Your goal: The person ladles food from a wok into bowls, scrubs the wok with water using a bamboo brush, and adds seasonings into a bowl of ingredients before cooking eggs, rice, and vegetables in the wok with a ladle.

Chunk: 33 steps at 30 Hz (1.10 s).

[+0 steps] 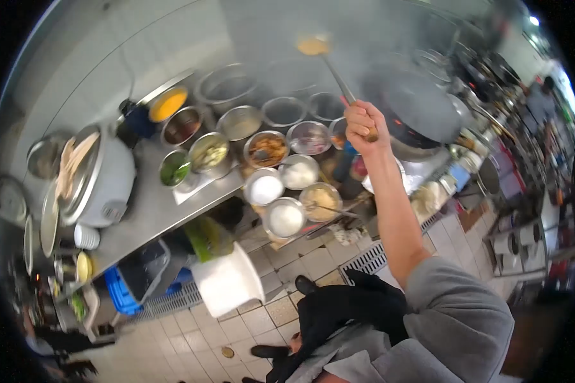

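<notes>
My right hand (365, 126) is closed around the handle of a ladle (340, 80), and the arm is stretched forward. The ladle's bowl (314, 45) is raised in the steam and looks yellowish. Just right of the hand is a large dark wok (415, 105), blurred by steam. Metal bowls of ingredients stand left of the hand, among them one with orange-brown pieces (267, 149) and one with white powder (264, 189). Low beside my dark clothing, a small part of my left hand (296, 343) shows; its fingers are too small to make out.
A steel counter (140, 220) runs along the left with a large rice cooker (105, 182) and a white cup (86, 237). Below are a blue crate (120, 290) and a white stool (227, 281). Floor drains cross the tiles. Another person (542, 102) stands far right.
</notes>
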{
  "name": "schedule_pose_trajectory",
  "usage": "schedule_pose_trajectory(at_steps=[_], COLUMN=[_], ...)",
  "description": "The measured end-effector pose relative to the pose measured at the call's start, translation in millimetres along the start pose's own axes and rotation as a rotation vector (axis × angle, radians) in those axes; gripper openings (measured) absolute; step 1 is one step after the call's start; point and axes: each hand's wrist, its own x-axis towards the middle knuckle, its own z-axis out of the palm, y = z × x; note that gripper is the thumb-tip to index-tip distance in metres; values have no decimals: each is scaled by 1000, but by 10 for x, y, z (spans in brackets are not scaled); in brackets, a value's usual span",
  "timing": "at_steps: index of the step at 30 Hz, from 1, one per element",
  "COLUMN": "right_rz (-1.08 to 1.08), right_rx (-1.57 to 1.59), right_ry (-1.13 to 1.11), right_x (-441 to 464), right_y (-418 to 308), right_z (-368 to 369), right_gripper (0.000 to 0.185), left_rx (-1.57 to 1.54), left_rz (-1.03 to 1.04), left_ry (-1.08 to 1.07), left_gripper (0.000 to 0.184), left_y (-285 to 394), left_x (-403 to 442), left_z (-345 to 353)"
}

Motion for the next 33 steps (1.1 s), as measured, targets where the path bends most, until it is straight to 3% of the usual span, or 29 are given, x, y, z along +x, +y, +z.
schedule_pose_trajectory(at_steps=[3,8,11,12,14,15,16,17,19,21,22,23,25,29,33], right_rz=[-135,-197,-153,-145,-115,-83,-49,-90,-160,-224,-258,-242,-168,46,339], right_rx=[-217,-389,-609,-732,-960,-1122,-1284,-1352,-1503,-1521,-1524,-1562,-1586,-1617,-1643], right_ry=[263,565,766,831,976,920,857,816,721,599,540,531,592,586,612], right_x=[-656,-1644,-2201,-2332,-2627,-2774,-2916,-3055,-3333,-3587,-3710,-3821,-3986,-3866,-3640], right_y=[-869,-2296,-3097,-3321,-3605,-3786,-3942,-4043,-4177,-4354,-4433,-4523,-4562,-4893,-5333], right_z=[-8,-344,-473,-421,-192,-40,136,362,686,542,405,159,-30,-130,-223], right_gripper=[13,23,18,19,21,12,7,12,34,45,51,65,62,50,41], left_rx=[299,-265,-397,-4,775,991,1061,1121,1207,910,930,749,369,398,1126], left_rz=[299,-286,-391,49,927,785,722,661,552,1225,643,469,129,125,360], left_ry=[-32,-53,-79,-173,-92,-244,-285,-321,-381,22,-210,-196,-156,-187,-538], left_gripper=[40,37,34,34,35,37,36,34,32,29,29,29,29,25,22], left_y=[-3,705,1161,1250,1390,853,914,1016,1925,2370,2729,3248,3998,3937,3290], left_x=[179,-65,-411,-509,-740,-219,-151,-145,-769,-819,-901,-1170,-1568,-1291,-421], left_z=[151,355,678,768,944,1231,1359,1501,1718,1916,2034,2170,2475,2933,3514])
